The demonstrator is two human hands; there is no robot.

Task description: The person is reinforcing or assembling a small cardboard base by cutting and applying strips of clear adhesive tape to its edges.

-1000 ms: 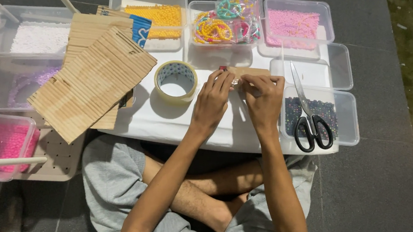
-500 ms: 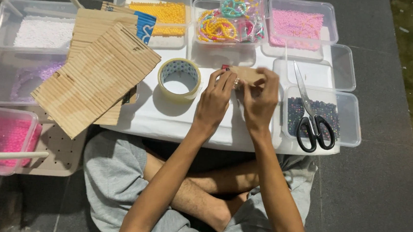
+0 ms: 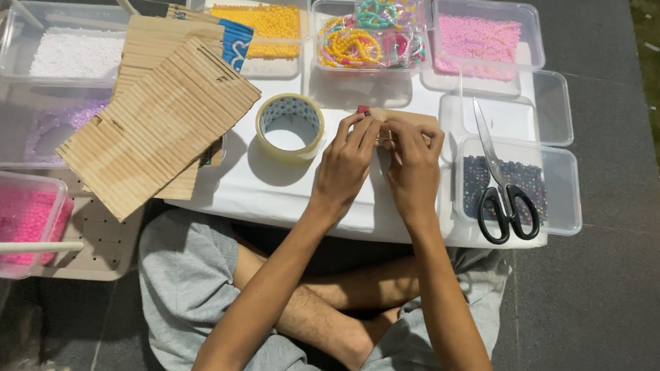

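**Both hands pinch a small wooden piece at the desk's middle**

Head view: the person sits cross-legged behind a low white desk [image 3: 267, 192]. The left hand [image 3: 345, 163] and the right hand [image 3: 412, 167] meet just right of the desk's middle, fingertips bent inward and pressed together on a small wooden piece [image 3: 406, 118] with a red bit at its left end. Only the piece's far edge shows past the knuckles; the rest is hidden under the fingers, so how it lies on the desk cannot be told. Both hands pinch it, thumbs tucked beneath.

Just left of the left hand lies a tape roll [image 3: 291, 125], flat on the desk, apart from the fingers. Further left, a stack of wooden sticks [image 3: 158, 125] overhangs the desk's left edge. Near the right edge, black-handled scissors [image 3: 503, 183] lie across a tub of dark beads [image 3: 520, 177].

Along the far edge stand clear tubs: yellow beads [image 3: 268, 20], coloured rings [image 3: 361, 39], pale pink beads [image 3: 483, 37]. Off the left edge sit tubs of white beads [image 3: 74, 51], lilac beads [image 3: 56, 121] and bright pink beads [image 3: 2, 215].
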